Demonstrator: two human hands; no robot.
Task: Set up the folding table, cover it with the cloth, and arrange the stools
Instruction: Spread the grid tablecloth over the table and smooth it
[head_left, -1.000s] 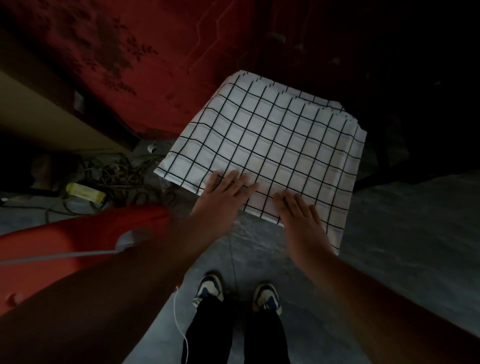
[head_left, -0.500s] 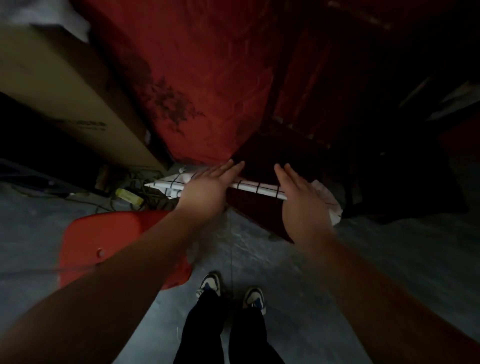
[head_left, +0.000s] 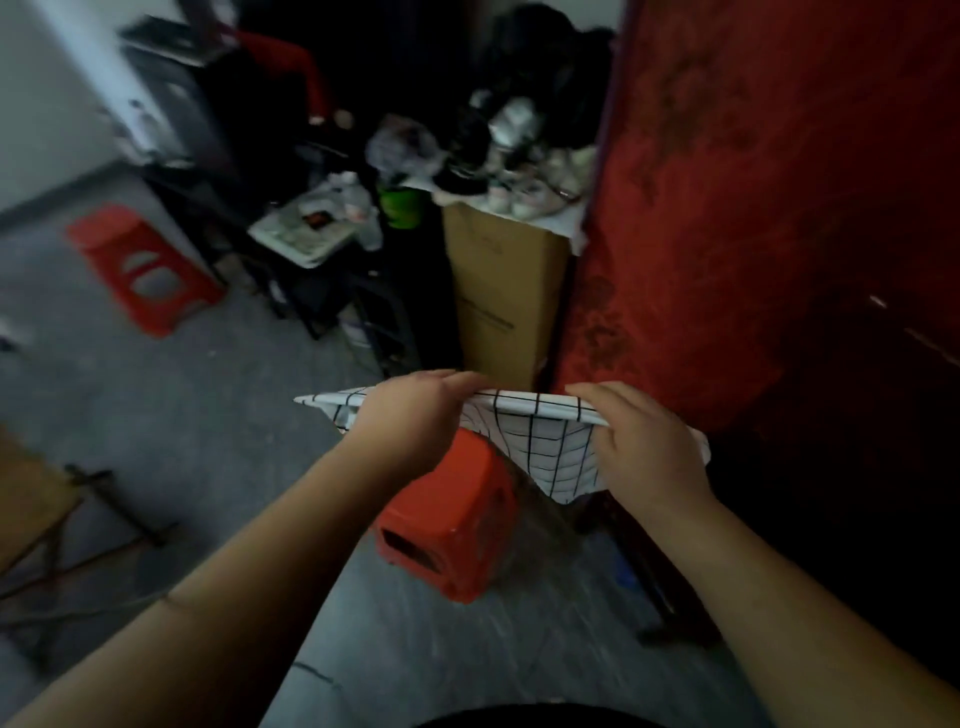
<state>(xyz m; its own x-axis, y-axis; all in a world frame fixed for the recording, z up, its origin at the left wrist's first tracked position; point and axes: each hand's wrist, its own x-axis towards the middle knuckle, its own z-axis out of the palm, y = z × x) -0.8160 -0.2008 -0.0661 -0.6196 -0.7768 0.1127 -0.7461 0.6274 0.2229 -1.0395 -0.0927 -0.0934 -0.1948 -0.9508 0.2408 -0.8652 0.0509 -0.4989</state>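
A person holds the folded checked cloth (head_left: 540, 441) in front of the body, both hands closed over its upper edge: the left hand (head_left: 415, 415) pinches the left part of the fold, the right hand (head_left: 644, 447) pinches the right part, each grip pressed shut on the fabric. The cloth's long axis runs left to right between the hands, its loose body hanging below them over a red stool (head_left: 447, 525) standing on the floor just beneath. The folding frame (head_left: 62, 540), with crossed dark legs and a tan panel, lies low at the far left edge of the view, well apart from the cloth and on the left hand's side; whether it is opened out cannot be told from here. A second red stool (head_left: 140, 265) stands farther off to the upper left, near a cardboard box (head_left: 504, 291) and clutter against the red wall (head_left: 753, 208). By the look of it, the cloth must travel leftward to reach that counter, left hand leading.
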